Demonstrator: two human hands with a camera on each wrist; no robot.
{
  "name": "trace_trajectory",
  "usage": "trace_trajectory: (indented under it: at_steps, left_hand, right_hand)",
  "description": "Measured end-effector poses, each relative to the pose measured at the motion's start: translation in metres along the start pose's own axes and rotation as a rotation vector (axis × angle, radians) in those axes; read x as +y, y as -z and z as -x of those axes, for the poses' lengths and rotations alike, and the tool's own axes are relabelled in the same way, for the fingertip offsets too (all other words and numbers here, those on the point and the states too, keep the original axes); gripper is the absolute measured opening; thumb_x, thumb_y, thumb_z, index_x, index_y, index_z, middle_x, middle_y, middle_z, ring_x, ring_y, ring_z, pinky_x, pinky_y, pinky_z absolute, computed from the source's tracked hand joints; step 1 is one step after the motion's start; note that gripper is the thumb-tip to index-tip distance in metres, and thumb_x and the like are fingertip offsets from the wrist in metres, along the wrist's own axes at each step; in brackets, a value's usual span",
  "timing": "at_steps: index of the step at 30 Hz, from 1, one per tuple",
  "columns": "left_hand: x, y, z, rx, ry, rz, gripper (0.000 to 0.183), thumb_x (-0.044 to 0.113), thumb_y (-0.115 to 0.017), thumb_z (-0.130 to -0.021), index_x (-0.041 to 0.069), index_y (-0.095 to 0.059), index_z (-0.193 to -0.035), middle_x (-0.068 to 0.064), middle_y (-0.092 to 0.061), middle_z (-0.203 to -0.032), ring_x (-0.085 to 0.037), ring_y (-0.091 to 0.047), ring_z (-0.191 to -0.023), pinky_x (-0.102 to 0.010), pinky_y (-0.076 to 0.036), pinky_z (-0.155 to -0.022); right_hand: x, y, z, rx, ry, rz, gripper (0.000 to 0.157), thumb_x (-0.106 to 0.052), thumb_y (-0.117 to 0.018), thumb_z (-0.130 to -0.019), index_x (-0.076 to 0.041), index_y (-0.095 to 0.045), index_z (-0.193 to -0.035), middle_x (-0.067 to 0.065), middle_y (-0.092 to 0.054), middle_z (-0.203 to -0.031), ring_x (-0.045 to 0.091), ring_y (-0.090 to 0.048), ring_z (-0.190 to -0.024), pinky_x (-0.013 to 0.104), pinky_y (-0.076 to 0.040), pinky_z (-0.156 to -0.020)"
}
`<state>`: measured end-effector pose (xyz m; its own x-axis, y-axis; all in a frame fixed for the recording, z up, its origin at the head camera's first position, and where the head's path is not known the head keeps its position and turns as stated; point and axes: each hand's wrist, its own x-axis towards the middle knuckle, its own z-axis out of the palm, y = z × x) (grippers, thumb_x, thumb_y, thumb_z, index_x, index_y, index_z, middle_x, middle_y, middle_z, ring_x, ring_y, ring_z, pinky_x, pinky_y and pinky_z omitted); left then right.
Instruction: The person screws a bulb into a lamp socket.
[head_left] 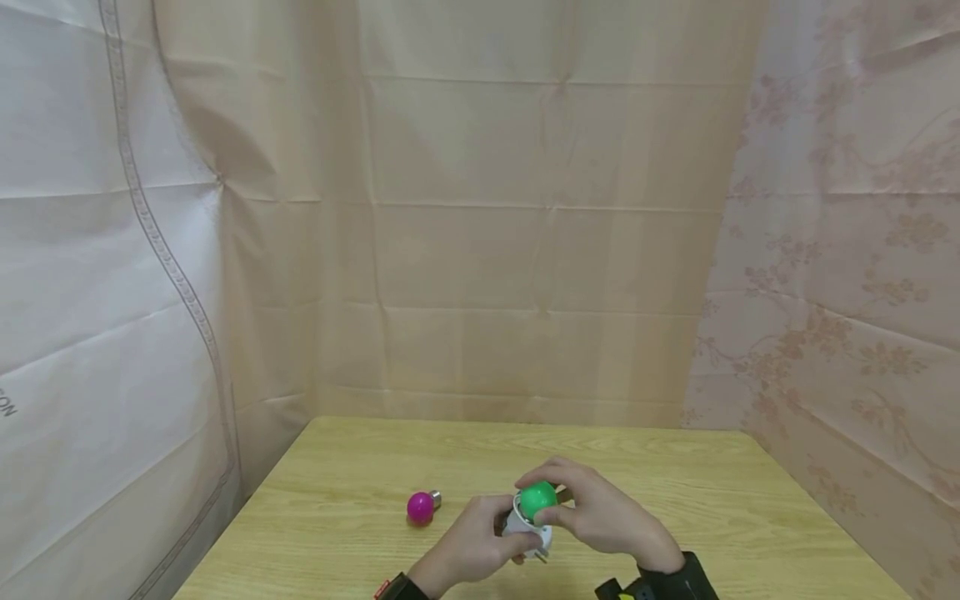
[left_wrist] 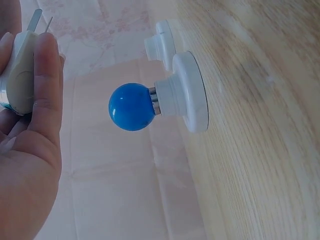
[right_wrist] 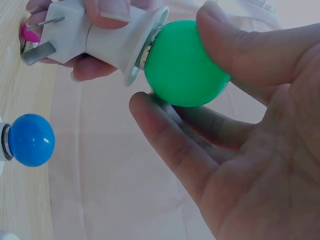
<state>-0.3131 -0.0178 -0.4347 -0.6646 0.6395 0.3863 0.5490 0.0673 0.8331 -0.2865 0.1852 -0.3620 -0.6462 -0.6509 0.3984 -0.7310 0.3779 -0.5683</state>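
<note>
My left hand [head_left: 480, 540] grips a white plug-in bulb socket [right_wrist: 107, 42], its two metal prongs [right_wrist: 39, 52] sticking out at the end away from the bulb. A round green bulb [head_left: 537, 500] sits at the socket's flared mouth, with a bit of its metal base [right_wrist: 146, 54] showing between glass and rim. The right hand [head_left: 600, 510] holds this bulb, thumb on one side and fingers around the other. In the left wrist view only the socket's plug end shows among the left fingers; the green bulb is out of sight there.
A magenta bulb [head_left: 421, 507] lies on the wooden table [head_left: 337, 467], left of the hands. A blue bulb [left_wrist: 132, 107] is fitted in a white round-based lamp holder [left_wrist: 192, 92]. Behind it stands another white holder [left_wrist: 164, 45] without a bulb. Cloth sheets [head_left: 480, 250] hang around the table.
</note>
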Motion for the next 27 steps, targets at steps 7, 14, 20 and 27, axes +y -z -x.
trace_trajectory:
  at_steps: [7,14,20,27]
  left_hand:
    - [0.000,0.001,0.001,0.005,0.000,-0.008,0.025,0.023,-0.061,-0.087,0.013,-0.058,-0.110,0.004,-0.064,-0.088,-0.014,-0.061,-0.066,-0.036,-0.053,-0.056]
    - [0.020,0.002,0.004,0.008,0.019,0.010,0.023,0.018,-0.061,-0.087,0.008,-0.059,-0.108,0.002,-0.064,-0.087,-0.014,-0.061,-0.067,-0.030,-0.052,-0.055]
    - [0.002,0.000,0.000,0.007,0.021,-0.003,0.025,0.023,-0.063,-0.086,0.013,-0.059,-0.109,0.004,-0.063,-0.087,-0.013,-0.061,-0.066,-0.031,-0.052,-0.055]
    - [-0.002,0.000,0.000,0.000,0.006,0.000,0.025,0.026,-0.063,-0.086,0.016,-0.059,-0.108,0.004,-0.064,-0.087,-0.013,-0.061,-0.066,-0.040,-0.053,-0.056]
  right_hand:
    - [-0.001,0.001,0.000,-0.036,0.022,0.006,0.040,-0.022,-0.061,-0.087,-0.026,-0.048,-0.125,-0.005,-0.049,-0.121,0.016,-0.047,-0.108,0.036,-0.046,-0.083]
    - [-0.010,0.005,0.000,-0.076,0.039,-0.087,0.045,-0.002,-0.057,-0.086,-0.022,-0.049,-0.126,0.003,-0.045,-0.128,0.023,-0.042,-0.116,0.036,-0.045,-0.086]
    - [-0.031,0.010,-0.001,-0.062,0.063,-0.120,0.040,0.007,-0.056,-0.083,-0.010,-0.054,-0.119,0.011,-0.050,-0.118,0.026,-0.047,-0.110,0.039,-0.046,-0.084]
    - [-0.031,0.009,-0.001,-0.062,0.061,-0.150,0.039,0.009,-0.056,-0.082,-0.008,-0.054,-0.118,0.013,-0.051,-0.116,0.027,-0.048,-0.109,0.039,-0.047,-0.082]
